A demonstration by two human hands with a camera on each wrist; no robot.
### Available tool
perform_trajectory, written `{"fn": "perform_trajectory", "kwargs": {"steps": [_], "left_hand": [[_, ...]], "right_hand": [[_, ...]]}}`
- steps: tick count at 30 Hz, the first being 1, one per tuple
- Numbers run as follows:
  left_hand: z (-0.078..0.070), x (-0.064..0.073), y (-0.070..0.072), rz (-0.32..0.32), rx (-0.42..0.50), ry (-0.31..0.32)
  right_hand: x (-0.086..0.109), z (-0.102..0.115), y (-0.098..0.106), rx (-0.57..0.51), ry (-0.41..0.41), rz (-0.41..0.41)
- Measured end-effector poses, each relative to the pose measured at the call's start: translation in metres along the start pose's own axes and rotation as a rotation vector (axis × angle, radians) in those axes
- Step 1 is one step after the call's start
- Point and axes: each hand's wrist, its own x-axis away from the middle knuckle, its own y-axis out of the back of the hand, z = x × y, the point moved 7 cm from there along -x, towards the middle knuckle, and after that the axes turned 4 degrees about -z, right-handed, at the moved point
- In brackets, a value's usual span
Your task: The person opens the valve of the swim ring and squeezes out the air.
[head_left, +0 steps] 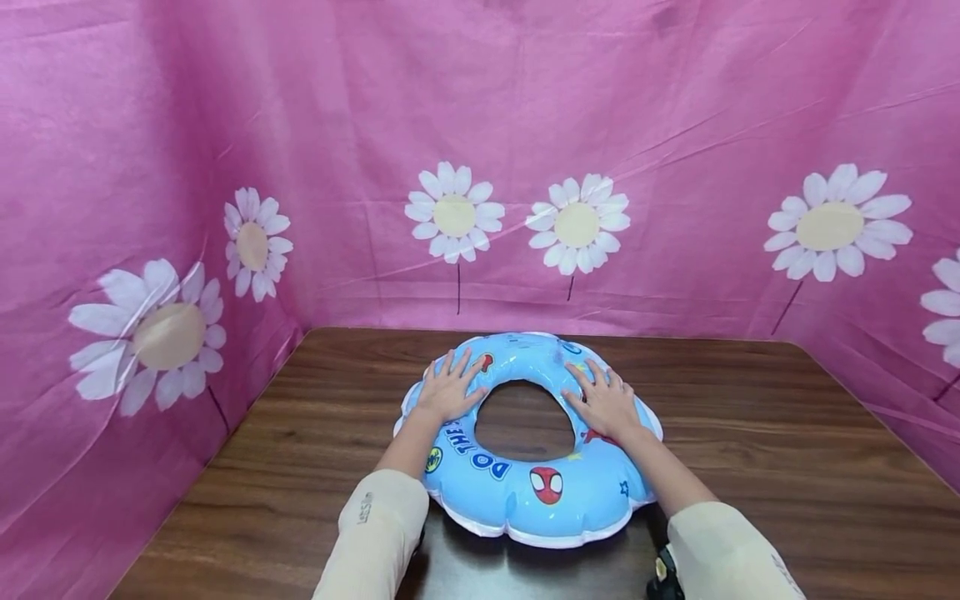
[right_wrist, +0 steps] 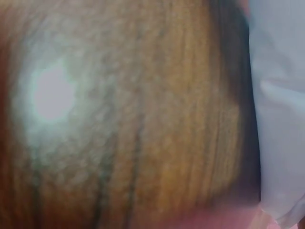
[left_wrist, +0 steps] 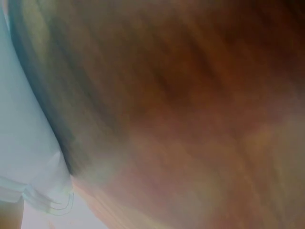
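Note:
An inflated light-blue swim ring [head_left: 525,500] with a white scalloped edge lies on the wooden table [head_left: 750,417], printed with lettering and a red cartoon mask. My left hand [head_left: 448,390] rests on the ring's left side, fingers spread. On its right side lies my right hand [head_left: 606,407], fingers also spread and pointing away from me. Tabletop shows through the ring's round hole. In the left wrist view a pale underside of the ring [left_wrist: 28,124] fills the left edge; the right wrist view has a similar pale surface [right_wrist: 281,109] at its right. Neither wrist view includes a hand.
A pink cloth [head_left: 525,100] printed with white daisies hangs behind the table and along both sides. Light-coloured sleeves [head_left: 386,521] cover both forearms. A small black device [head_left: 663,575] shows beside the right sleeve. The table's back edge runs just behind the ring.

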Motion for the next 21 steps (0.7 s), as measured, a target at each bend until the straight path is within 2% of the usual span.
{"fn": "perform_trajectory", "kwargs": {"steps": [4, 10, 21], "left_hand": [[-0.0022, -0.0007, 0.0015, 0.024, -0.016, 0.003], [-0.0046, 0.0004, -0.0014, 0.075, -0.026, 0.006], [-0.0053, -0.0028, -0.0010, 0.107, -0.027, 0.016]], "right_hand": [[-0.0002, 0.0014, 0.0025, 0.013, 0.004, 0.024], [0.0016, 0.0016, -0.0005, 0.012, -0.016, 0.102], [-0.0016, 0.0030, 0.0030, 0.039, 0.003, 0.113]]}}
